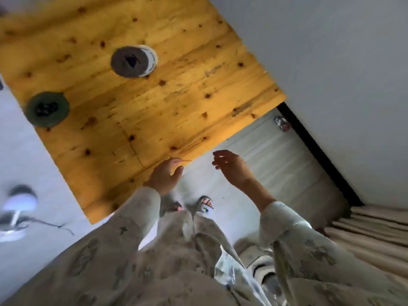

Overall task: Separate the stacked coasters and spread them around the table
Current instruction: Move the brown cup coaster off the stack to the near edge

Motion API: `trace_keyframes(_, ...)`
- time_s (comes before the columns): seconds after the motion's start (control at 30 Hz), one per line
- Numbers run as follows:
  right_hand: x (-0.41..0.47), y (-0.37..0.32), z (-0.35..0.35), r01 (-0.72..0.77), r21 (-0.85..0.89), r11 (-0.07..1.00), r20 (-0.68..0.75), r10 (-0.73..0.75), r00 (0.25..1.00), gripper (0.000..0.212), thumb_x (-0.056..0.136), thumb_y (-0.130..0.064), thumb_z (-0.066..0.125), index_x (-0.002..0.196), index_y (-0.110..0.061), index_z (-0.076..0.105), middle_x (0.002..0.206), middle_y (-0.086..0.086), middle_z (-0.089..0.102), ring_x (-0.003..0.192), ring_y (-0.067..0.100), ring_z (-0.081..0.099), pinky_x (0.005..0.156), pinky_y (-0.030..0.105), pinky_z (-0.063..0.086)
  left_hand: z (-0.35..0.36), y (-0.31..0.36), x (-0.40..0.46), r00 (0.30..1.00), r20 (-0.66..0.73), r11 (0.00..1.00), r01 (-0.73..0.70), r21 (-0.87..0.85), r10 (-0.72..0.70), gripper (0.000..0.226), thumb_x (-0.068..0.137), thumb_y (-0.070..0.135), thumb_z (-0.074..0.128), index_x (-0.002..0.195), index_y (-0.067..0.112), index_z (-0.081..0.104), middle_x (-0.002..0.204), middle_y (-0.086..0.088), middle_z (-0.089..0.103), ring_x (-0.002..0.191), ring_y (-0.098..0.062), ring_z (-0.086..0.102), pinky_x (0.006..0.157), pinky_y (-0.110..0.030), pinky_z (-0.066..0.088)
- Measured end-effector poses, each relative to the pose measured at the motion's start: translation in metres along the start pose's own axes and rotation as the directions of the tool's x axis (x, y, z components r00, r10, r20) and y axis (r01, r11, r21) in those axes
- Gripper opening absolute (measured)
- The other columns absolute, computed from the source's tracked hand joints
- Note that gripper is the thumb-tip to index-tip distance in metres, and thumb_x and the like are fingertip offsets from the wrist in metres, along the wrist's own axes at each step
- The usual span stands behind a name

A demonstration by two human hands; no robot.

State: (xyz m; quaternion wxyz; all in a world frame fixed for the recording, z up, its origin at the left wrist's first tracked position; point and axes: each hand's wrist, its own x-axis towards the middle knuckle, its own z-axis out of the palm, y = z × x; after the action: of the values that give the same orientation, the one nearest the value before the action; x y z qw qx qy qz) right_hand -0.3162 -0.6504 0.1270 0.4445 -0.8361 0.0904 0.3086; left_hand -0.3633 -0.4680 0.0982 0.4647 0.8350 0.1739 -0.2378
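A yellow knotty wooden table fills the upper left of the tilted head view. A small stack of round coasters lies on it: a grey coaster on top, partly covering a white coaster that sticks out to the right. A single dark green coaster lies apart, near the table's left edge. My left hand hovers at the table's near edge, fingers loosely apart and holding nothing. My right hand hangs over the floor beside the table, open and empty.
Pale floor surrounds the table. A white stand with a cable sits on the floor at the left. A wall with a dark baseboard runs along the right, with a small object near it and beige curtains at lower right. My slippered feet are below.
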Motion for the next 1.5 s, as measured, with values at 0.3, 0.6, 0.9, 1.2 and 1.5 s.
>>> trace_keyframes(0.3, 0.075, -0.048, 0.021, 0.147, -0.257, 0.955, 0.259, -0.078, 0.963, 0.025, 0.094, -0.017, 0.048, 0.114, -0.011, 0.06, 0.112, 0.016, 0.069, 0.107, 0.03, 0.062, 0.086, 0.029, 0.044, -0.025, -0.021, 0.027, 0.972, -0.17, 0.986, 0.147, -0.084, -0.16, 0.039, 0.09, 0.015, 0.049, 0.127, 0.002, 0.046, 0.133, -0.02, 0.05, 0.123, -0.031, 0.048, 0.104, -0.04, 0.038)
trace_keyframes(0.6, 0.176, -0.123, 0.061, 0.251, -0.424, 0.87, 0.334, -0.108, 0.936, 0.03, 0.096, -0.019, 0.045, 0.122, -0.009, 0.056, 0.127, 0.014, 0.061, 0.117, 0.029, 0.056, 0.09, 0.03, 0.042, -0.09, -0.049, 0.124, 0.943, -0.213, 0.95, 0.285, 0.124, -0.255, 0.059, 0.09, 0.025, 0.048, 0.142, 0.016, 0.02, 0.155, -0.014, 0.007, 0.142, -0.033, 0.007, 0.115, -0.044, 0.013)
trace_keyframes(0.9, 0.272, -0.179, 0.103, 0.46, -0.656, 0.598, 0.385, -0.258, 0.886, 0.043, 0.096, -0.02, 0.045, 0.137, -0.009, 0.039, 0.143, 0.016, 0.041, 0.132, 0.032, 0.037, 0.109, 0.04, 0.032, -0.131, -0.072, 0.172, 0.945, -0.134, 0.891, 0.325, 0.316, -0.297, 0.104, 0.077, 0.04, 0.064, 0.139, 0.034, -0.018, 0.152, 0.0, -0.028, 0.14, -0.027, -0.024, 0.111, -0.063, -0.004)
trace_keyframes(1.2, 0.331, -0.216, 0.139, 0.568, -0.802, 0.186, 0.479, -0.369, 0.797, 0.063, 0.093, -0.035, 0.048, 0.146, -0.014, 0.02, 0.157, 0.014, 0.015, 0.144, 0.032, 0.014, 0.113, 0.046, 0.027, -0.12, -0.077, 0.177, 0.931, -0.236, 0.836, 0.356, 0.418, -0.279, 0.11, 0.074, 0.042, 0.065, 0.137, 0.032, -0.025, 0.152, -0.003, -0.027, 0.14, -0.028, -0.022, 0.109, -0.064, -0.002)
trace_keyframes(1.5, 0.338, -0.215, 0.138, 0.606, -0.795, -0.015, 0.546, -0.451, 0.706, 0.042, 0.098, -0.027, 0.037, 0.137, -0.013, 0.04, 0.146, 0.017, 0.039, 0.131, 0.035, 0.039, 0.096, 0.05, 0.042, -0.119, -0.076, 0.176, 0.929, -0.231, 0.828, 0.364, 0.427, -0.289, 0.107, 0.075, 0.043, 0.062, 0.137, 0.031, -0.026, 0.151, -0.003, -0.03, 0.139, -0.027, -0.026, 0.11, -0.062, -0.005)
